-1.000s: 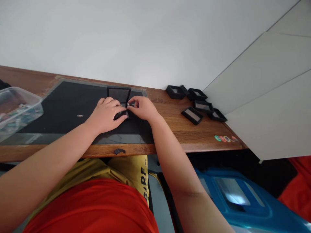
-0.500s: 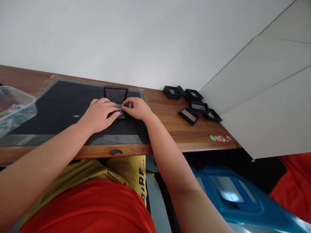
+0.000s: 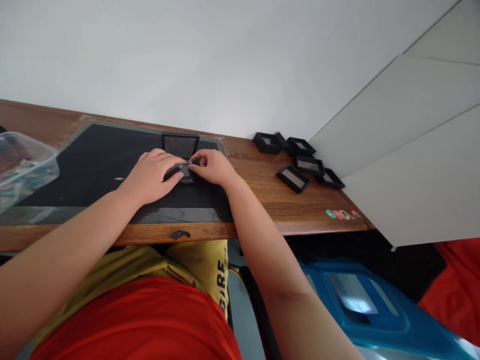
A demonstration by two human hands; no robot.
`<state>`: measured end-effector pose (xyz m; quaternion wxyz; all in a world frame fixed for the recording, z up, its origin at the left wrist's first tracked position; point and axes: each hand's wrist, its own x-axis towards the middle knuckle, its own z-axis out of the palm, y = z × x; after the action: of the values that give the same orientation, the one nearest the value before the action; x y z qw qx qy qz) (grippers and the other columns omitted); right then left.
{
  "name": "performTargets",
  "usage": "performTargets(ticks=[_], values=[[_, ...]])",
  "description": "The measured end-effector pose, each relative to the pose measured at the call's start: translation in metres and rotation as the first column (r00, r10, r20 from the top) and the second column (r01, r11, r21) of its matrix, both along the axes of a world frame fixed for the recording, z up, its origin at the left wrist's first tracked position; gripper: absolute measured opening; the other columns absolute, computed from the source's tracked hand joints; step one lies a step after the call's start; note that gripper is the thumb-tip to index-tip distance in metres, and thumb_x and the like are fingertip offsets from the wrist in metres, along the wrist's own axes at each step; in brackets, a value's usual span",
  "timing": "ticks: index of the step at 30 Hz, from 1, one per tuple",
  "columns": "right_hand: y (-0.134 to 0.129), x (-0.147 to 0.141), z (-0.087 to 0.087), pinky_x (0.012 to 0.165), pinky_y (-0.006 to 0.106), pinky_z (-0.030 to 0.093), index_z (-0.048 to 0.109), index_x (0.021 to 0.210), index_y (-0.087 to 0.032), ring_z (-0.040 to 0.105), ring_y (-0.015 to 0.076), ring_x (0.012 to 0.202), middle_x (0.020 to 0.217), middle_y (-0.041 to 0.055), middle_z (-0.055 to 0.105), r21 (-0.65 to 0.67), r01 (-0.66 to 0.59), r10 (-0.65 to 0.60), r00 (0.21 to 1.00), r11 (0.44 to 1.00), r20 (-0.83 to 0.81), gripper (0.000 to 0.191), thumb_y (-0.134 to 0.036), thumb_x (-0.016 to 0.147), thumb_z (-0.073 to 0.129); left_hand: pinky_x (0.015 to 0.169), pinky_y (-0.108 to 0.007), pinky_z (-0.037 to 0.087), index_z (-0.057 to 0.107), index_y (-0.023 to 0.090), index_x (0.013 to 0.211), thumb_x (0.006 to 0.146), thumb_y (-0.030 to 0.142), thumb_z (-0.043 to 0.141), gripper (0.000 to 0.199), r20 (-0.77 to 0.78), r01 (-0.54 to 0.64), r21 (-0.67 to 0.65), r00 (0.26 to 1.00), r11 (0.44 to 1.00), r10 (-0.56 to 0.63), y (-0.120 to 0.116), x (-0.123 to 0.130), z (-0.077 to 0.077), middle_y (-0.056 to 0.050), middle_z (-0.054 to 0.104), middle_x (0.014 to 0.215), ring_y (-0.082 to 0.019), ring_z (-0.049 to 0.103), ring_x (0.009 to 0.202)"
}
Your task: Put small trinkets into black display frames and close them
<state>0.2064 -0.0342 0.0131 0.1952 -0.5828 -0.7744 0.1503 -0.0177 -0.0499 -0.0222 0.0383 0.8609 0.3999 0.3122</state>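
Observation:
A small black box [image 3: 188,179] lies on the dark mat, its framed lid [image 3: 180,146] standing raised behind it. Over the box's left side rests my left hand [image 3: 153,175], fingers bent and thumb curved in, fingertips at a tiny greyish piece [image 3: 185,165]. From the other side my right hand [image 3: 214,167] pinches at the same spot, thumb and index finger drawn together. What exactly sits between the fingertips is too small and partly covered to name. Left of my left hand, a tiny pale strip [image 3: 119,179] lies alone on the mat.
A clear plastic tub [image 3: 41,155] of small mixed pieces stands at the far left. Several black framed boxes [image 3: 292,179] lie on the wooden table [image 3: 258,195] at the right. Round stickers [image 3: 344,214] mark the front corner. A blue plastic chair [image 3: 375,305] is below right.
My left index finger and thumb have shifted slightly around the tiny piece, showing a bit more of it. My right hand keeps nearly the same pinch. The view has moved a little.

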Motion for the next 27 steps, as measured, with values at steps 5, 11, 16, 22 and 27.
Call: performTargets(ticks=[5, 11, 16, 22, 27], values=[[0.000, 0.000, 0.001, 0.070, 0.028, 0.039, 0.085, 0.112, -0.018, 0.060, 0.0152, 0.077, 0.089, 0.0029, 0.074, -0.015, 0.034, -0.034, 0.999, 0.999, 0.020, 0.026, -0.034, 0.093, 0.081, 0.104, -0.049, 0.054, 0.070, 0.017, 0.121, 0.097, 0.039, 0.061, 0.034, 0.221, -0.092, -0.064, 0.970, 0.994, 0.104, 0.003, -0.007, 0.002, -0.013, 0.079, 0.111, -0.032, 0.070, 0.110], [-0.001, 0.001, 0.003, 0.069, 0.028, 0.039, 0.085, 0.115, -0.018, 0.061, 0.0145, 0.076, 0.090, 0.0029, 0.075, -0.046, 0.032, -0.031, 0.999, 0.998, 0.016, 0.029, -0.036, 0.092, 0.083, 0.098, -0.046, 0.057, 0.074, 0.021, 0.113, 0.087, 0.036, 0.064, 0.032, 0.186, -0.159, -0.284, 0.958, 0.946, 0.217, 0.010, -0.009, -0.003, -0.012, 0.078, 0.110, -0.033, 0.069, 0.110], [-0.001, 0.001, 0.002, 0.068, 0.029, 0.039, 0.086, 0.112, -0.019, 0.061, 0.0143, 0.075, 0.087, 0.0026, 0.075, -0.054, 0.022, -0.022, 1.000, 0.998, -0.009, 0.026, -0.034, 0.092, 0.082, 0.102, -0.050, 0.055, 0.077, 0.021, 0.102, 0.090, 0.035, 0.057, 0.028, 0.088, -0.212, -0.286, 0.965, 0.934, 0.246, 0.014, -0.009, -0.003, -0.014, 0.079, 0.107, -0.035, 0.070, 0.108], [-0.002, 0.001, 0.001, 0.069, 0.029, 0.039, 0.086, 0.105, -0.018, 0.060, 0.0144, 0.074, 0.084, 0.0021, 0.073, -0.057, -0.010, 0.006, 0.998, 0.998, -0.058, 0.023, -0.036, 0.091, 0.082, 0.097, -0.050, 0.057, 0.080, 0.023, 0.099, 0.095, 0.047, 0.058, 0.033, 0.063, -0.217, -0.291, 0.968, 0.932, 0.245, 0.015, -0.010, -0.003, -0.013, 0.081, 0.103, -0.034, 0.072, 0.099], [-0.001, -0.003, -0.002, 0.071, 0.029, 0.040, 0.083, 0.118, -0.018, 0.061, 0.0160, 0.076, 0.085, 0.0018, 0.074, -0.003, -0.036, 0.035, 0.997, 0.999, -0.070, 0.031, -0.036, 0.094, 0.079, 0.098, -0.050, 0.058, 0.082, 0.022, 0.120, 0.093, 0.047, 0.063, 0.042, 0.064, -0.183, -0.304, 0.975, 0.935, 0.211, 0.019, -0.012, -0.008, -0.015, 0.079, 0.112, -0.034, 0.072, 0.104]])
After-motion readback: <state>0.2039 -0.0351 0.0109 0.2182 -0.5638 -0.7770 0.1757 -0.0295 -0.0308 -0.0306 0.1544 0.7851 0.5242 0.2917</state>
